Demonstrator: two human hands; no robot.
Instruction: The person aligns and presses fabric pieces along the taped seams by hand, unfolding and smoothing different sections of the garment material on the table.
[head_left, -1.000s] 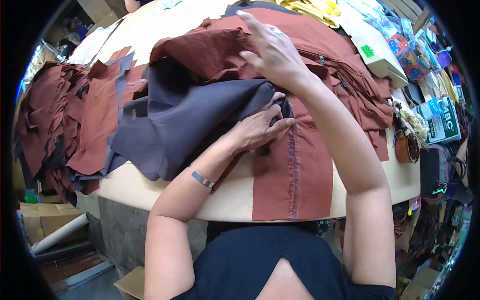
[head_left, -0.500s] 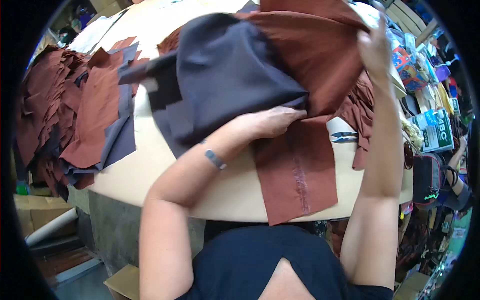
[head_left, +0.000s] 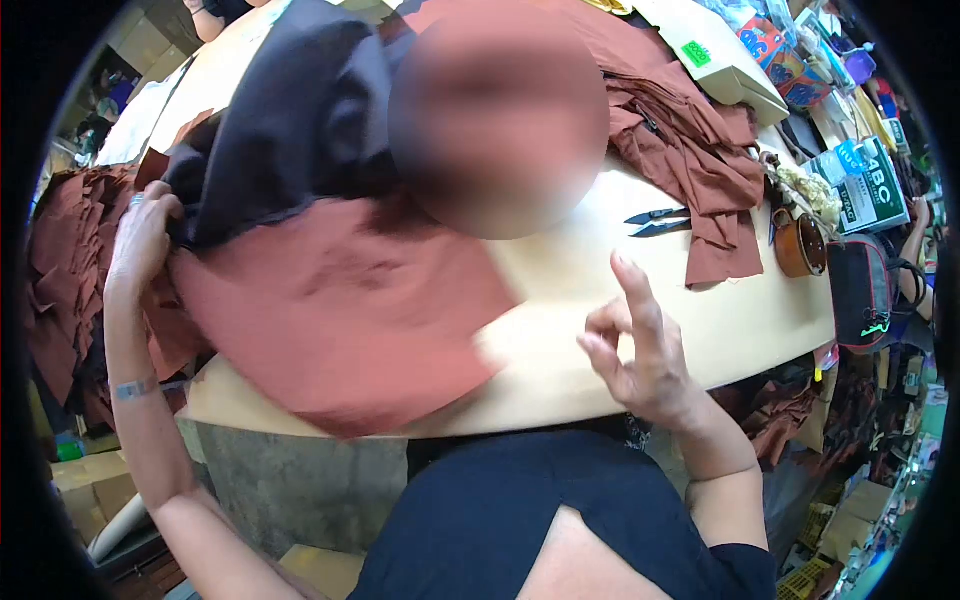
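Observation:
My left hand is closed on the left edge of a fabric piece, dark grey-blue on one face and rust-brown on the other. The rust-brown part spreads toward the table's front edge, its right side smeared by motion. To the right, my right hand is raised over the table's front, index finger stretched out and the others curled apart, with nothing in it. Black thread snips lie beyond it. A round blur hides the cloth at the upper middle.
Stacked rust-brown pieces hang at the left of the cream table. More crumpled rust-brown cloth lies at the right, near a brown roll of tape and a green-white ABC box. Another person's arm shows at the far left.
My left hand has moved left with the cloth, which now spreads across the table's left half. My right hand has let go of the cloth and come down toward me.

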